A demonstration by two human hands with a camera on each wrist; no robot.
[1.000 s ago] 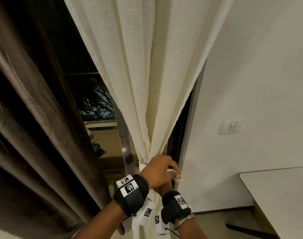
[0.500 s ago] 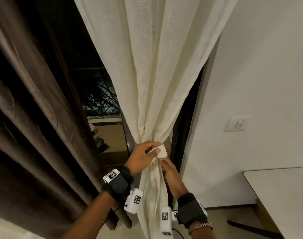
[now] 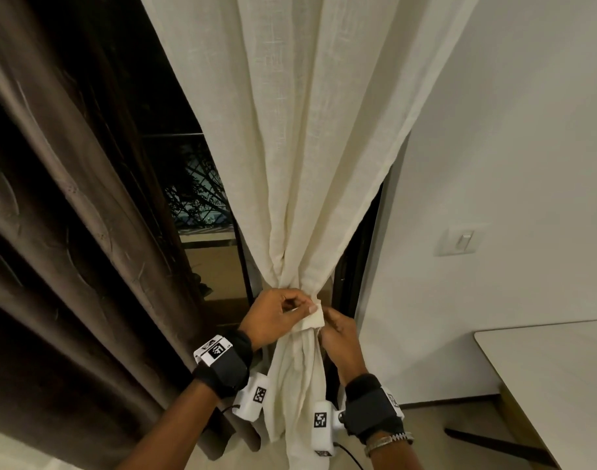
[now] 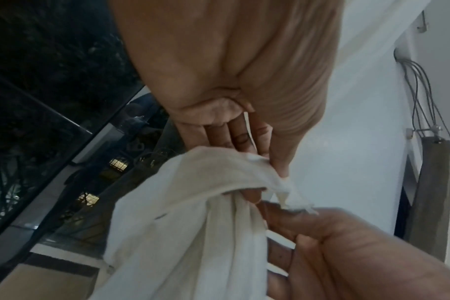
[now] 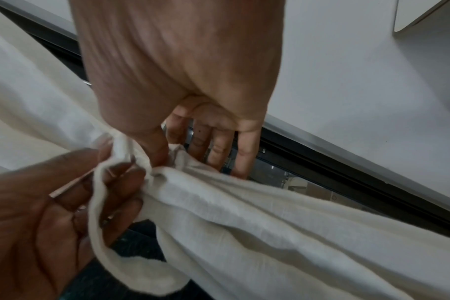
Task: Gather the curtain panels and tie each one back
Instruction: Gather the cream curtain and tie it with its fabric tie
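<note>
A cream curtain panel [image 3: 307,164] hangs in the middle, bunched into a narrow waist. A cream tie-back band [image 3: 313,319] wraps that waist. My left hand [image 3: 307,305] pinches the band's end at the front of the bunch. My right hand [image 3: 327,320] is just right of it, thumb and fingers closed on the band and fabric. In the left wrist view, the left hand [image 4: 270,162] pinches the frayed band end [image 4: 290,194]. In the right wrist view, the right hand [image 5: 172,154] pinches at the knot, its other fingers lying straight behind the curtain; the band loop [image 5: 95,213] runs through the left hand.
A dark brown curtain [image 3: 69,232] hangs on the left. Dark window glass [image 3: 195,191] shows between the two curtains. A white wall with a switch [image 3: 460,240] is on the right. A pale table [image 3: 555,368] juts in at the lower right.
Both hands have come apart from a stacked hold and sit side by side at the curtain's waist. The left hand now pinches the band end at the front.
</note>
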